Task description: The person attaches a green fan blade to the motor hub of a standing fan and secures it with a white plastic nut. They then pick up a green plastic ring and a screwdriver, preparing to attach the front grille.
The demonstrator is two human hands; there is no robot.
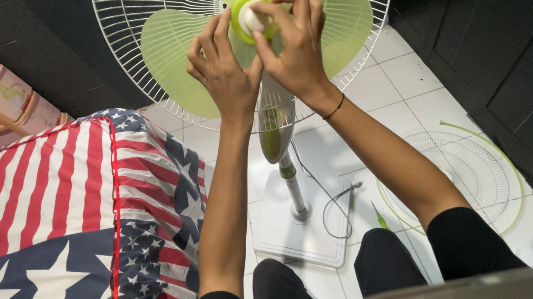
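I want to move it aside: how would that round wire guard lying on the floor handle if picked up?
The wire guard is probably light, being thin white wire with open gaps. It may flex a little, since it is wide and flat. Lying flat on the tiled floor, it seems unlikely to roll.

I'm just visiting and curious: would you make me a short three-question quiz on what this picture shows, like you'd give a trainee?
1. True or false: the front grille is mounted on the fan.
2. What do both hands touch at the middle of the green blades?
3. Where does the loose grille lie? A) on the striped cushion B) on the tiled floor C) against the dark door

Key:
1. False; the blades are uncovered, with only the rear grille behind them.
2. The white cap; the left hand and right hand have fingertips on it.
3. B, on the tiled floor.
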